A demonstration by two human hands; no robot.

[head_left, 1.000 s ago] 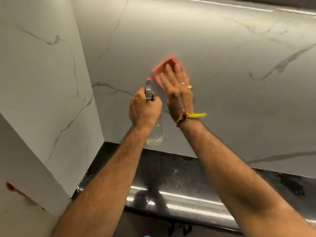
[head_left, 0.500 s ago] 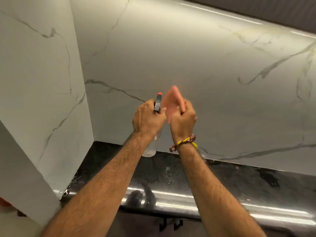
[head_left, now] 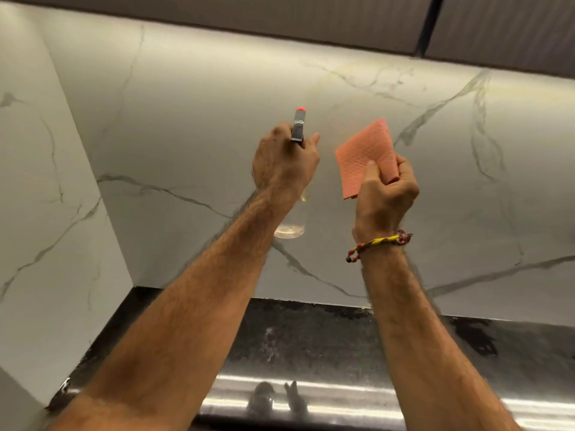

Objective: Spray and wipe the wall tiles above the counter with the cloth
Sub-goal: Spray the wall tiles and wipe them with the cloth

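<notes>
My left hand (head_left: 284, 163) is wrapped around a clear spray bottle (head_left: 291, 227) whose grey head with an orange nozzle (head_left: 299, 119) points at the white marble wall tiles (head_left: 202, 119). The bottle's clear base shows below my wrist. My right hand (head_left: 387, 194) pinches a folded pink cloth (head_left: 364, 154), held upright a little off the wall, to the right of the bottle. A braided thread band circles my right wrist.
A glossy black counter (head_left: 311, 343) runs below the tiles, its front edge reflecting light. A second marble wall (head_left: 40, 197) meets the back wall at the left corner. Dark upper cabinets (head_left: 311, 20) overhang the tiles at the top.
My right hand lifted the cloth off the wall, bunched it beside the bottle, then moved right holding it up. My left hand raised the spray bottle higher. The view tilted upward.
</notes>
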